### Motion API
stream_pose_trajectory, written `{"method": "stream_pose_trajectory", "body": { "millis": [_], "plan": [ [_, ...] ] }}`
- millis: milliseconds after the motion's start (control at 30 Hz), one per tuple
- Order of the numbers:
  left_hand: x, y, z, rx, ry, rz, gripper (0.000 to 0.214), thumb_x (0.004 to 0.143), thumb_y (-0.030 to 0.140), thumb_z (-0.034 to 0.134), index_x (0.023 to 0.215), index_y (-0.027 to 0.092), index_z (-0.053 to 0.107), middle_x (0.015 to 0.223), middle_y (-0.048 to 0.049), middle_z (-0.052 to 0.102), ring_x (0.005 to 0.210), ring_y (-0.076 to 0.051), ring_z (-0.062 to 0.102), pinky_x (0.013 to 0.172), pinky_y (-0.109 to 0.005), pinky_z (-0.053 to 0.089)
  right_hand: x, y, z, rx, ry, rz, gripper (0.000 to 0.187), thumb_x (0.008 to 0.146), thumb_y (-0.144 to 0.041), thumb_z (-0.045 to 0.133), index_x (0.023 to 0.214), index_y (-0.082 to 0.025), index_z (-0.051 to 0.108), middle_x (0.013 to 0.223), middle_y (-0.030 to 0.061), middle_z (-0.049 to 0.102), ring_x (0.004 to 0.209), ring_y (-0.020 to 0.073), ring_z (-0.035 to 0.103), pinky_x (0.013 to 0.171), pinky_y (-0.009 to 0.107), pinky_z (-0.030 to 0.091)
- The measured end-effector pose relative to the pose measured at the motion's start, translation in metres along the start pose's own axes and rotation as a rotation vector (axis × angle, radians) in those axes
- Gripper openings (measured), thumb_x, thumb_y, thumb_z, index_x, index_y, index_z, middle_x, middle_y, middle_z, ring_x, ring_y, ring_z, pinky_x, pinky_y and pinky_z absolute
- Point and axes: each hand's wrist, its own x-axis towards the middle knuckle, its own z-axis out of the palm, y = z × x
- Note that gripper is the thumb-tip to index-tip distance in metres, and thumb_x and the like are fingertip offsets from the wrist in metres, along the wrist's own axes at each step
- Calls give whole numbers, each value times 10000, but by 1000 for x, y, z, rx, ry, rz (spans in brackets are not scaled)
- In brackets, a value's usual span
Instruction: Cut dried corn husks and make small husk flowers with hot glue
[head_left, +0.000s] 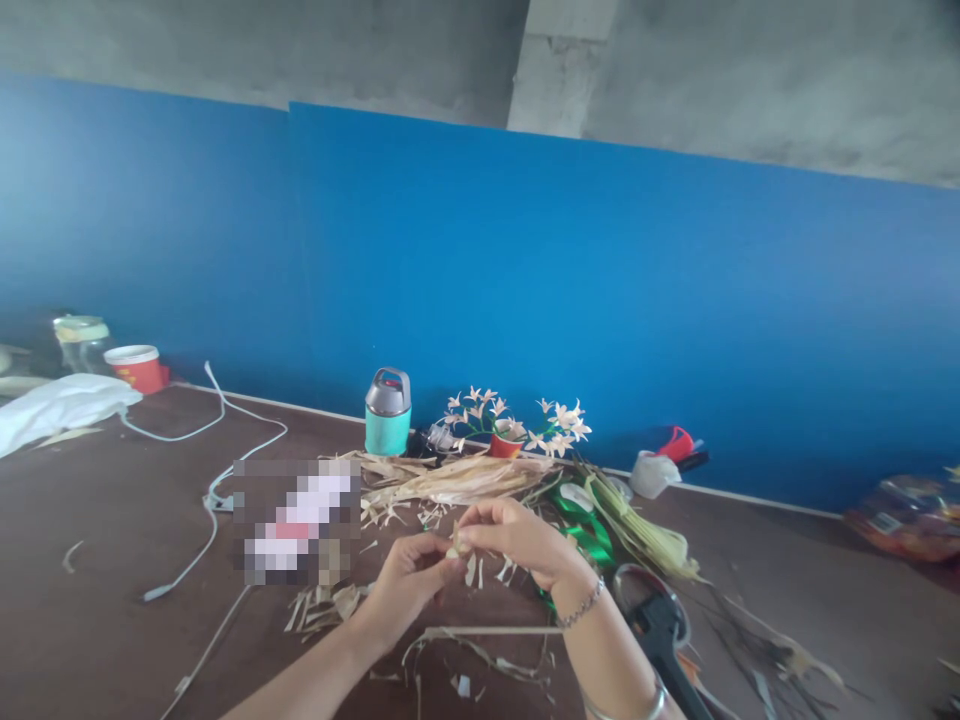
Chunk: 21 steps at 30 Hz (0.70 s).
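My left hand (420, 578) and my right hand (514, 540) meet above the middle of the brown table, fingertips together. Between them is a small pale piece of dried husk (454, 548), mostly covered by the fingers. Both hands are closed in a pinch on it. Just beyond my hands lies a pile of dried corn husks (465, 480). Cut husk scraps (330, 608) are scattered around them. A black glue gun (660, 635) rests beside my right forearm. Behind the pile, white flowers (559, 428) on green stems stand by a small red-rimmed cup (507, 440).
A turquoise flask (388, 415) stands against the blue partition (525, 270). White cables (217, 470) run across the left side. Green ribbon (589, 535) and a bundle of pale green stalks (637, 525) lie to the right. At the far left is a red cup (139, 370).
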Motion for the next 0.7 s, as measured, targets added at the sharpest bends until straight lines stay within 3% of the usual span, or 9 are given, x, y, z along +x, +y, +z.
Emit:
{"method": "stream_pose_trajectory", "body": {
  "millis": [200,367,500,700],
  "plan": [
    [1,3,2,-69,55,-76,334,499,375,792,679,134,647,451,51,548,369,-43,382,384,-169,251,5,2,5,31,90,14,78,633,-198,593,666,-148,644,598,-19,614,552,93,507,573,216,389],
    [0,5,4,-83,110,17,304,535,329,775,720,168,593,479,57,576,368,-58,421,369,-166,302,9,6,9,-20,154,35,106,643,-218,579,665,-136,644,550,-24,568,500,79,444,497,203,327],
    [1,4,4,8,134,111,216,568,306,745,624,151,604,465,44,568,365,-68,445,372,-179,352,8,4,10,-46,177,46,102,647,-215,579,673,-138,642,547,-22,571,514,86,449,493,201,316],
    [1,3,2,43,165,112,192,598,308,715,570,151,607,389,62,513,317,-64,437,354,-174,335,6,1,11,-60,157,6,81,662,-190,571,655,-145,639,532,-30,559,521,87,451,507,201,332]
  ]
}}
